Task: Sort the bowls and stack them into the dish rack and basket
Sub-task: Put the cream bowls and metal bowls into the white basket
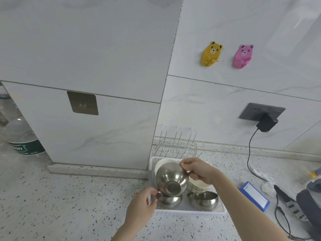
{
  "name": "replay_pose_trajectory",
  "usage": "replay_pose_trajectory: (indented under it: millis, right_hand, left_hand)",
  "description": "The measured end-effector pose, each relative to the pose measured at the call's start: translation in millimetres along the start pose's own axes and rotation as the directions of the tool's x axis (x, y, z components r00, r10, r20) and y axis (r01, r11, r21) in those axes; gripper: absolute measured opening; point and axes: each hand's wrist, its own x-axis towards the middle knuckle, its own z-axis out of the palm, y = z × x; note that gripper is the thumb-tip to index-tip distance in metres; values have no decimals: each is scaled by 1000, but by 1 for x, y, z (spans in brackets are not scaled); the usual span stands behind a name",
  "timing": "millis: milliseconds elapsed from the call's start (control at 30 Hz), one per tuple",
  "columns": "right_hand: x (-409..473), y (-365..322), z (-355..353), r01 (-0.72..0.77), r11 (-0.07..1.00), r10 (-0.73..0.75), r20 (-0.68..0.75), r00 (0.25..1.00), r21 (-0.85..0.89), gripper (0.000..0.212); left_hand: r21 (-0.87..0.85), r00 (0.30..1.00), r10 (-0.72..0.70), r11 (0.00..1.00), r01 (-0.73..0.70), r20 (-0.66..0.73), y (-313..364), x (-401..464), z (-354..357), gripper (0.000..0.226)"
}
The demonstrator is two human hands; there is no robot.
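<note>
Steel bowl [171,180] tipped, rim pinched by right hand [199,171] fingers, left hand [142,206] fingertips pinching its lower rim, over white basket [191,211]

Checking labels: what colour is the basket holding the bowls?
White, the basket shows best in the head view.

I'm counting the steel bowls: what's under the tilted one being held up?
Under the tilted steel bowl, gripped by the right hand, sits another steel bowl in the white basket; the left hand holds its rim. Its inside is covered.
</note>
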Motion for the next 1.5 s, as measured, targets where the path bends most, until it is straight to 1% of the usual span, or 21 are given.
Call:
replay_pose_trajectory:
  millis: [167,267,333,400,467,567,667,733,833,933,1100,1267,1333,1433,1500]
  right_hand:
    - [-2,3,11,67,994,-70,-37,997,-83,19]
    - [-6,6,17,117,988,-124,-69,990,-97,20]
    - [-9,6,20,143,986,-150,-75,986,-87,22]
    - [-11,5,23,154,984,-160,-77,984,-87,22]
    - [-10,2,25,133,985,-143,-86,986,-111,22]
    - [-7,-2,19,66,990,-81,-121,989,-124,25]
    - [-7,2,9,18,1000,-21,-140,990,-24,31]
    - [-8,5,7,5,1000,-9,-149,989,-26,31]
    - [-8,10,10,16,997,-28,-163,986,-79,29]
    - [-9,9,16,54,986,-75,-133,988,-156,22]
    - [-10,9,27,101,962,-137,-127,982,-253,22]
    - [-7,19,37,136,873,-213,-117,970,-469,23]
    - [-6,27,39,135,847,-227,-120,966,-515,23]
    - [-7,40,39,128,808,-260,-152,954,-576,15]
    - [-9,49,39,142,799,-297,-178,938,-584,13]
  left_hand:
    - [-142,996,-88,986,83,-27,1,0,-2,21]
    - [-177,994,-111,979,106,-16,6,-1,-6,23]
    - [-189,993,-113,976,109,-11,10,0,-8,29]
    - [-167,994,-109,980,107,1,14,0,-11,37]
    - [-99,995,-92,991,95,32,17,-1,-12,39]
    - [70,998,-47,997,44,42,20,-5,-12,30]
    - [113,1000,-11,994,9,17,17,-7,-8,24]
    - [129,1000,-1,992,-1,12,16,-9,-8,26]
    - [117,1000,-2,993,1,10,14,-10,-7,28]
    - [117,1000,-11,993,10,14,14,-11,-7,28]
    - [123,1000,-27,992,26,7,14,-12,-6,29]
    - [94,999,-36,995,35,4,16,-13,-6,33]
    - [70,999,-33,997,33,4,17,-13,-7,37]
    - [55,1000,-5,998,5,-4,21,-14,-8,48]
    - [68,1000,21,997,-22,7,22,-13,-7,53]
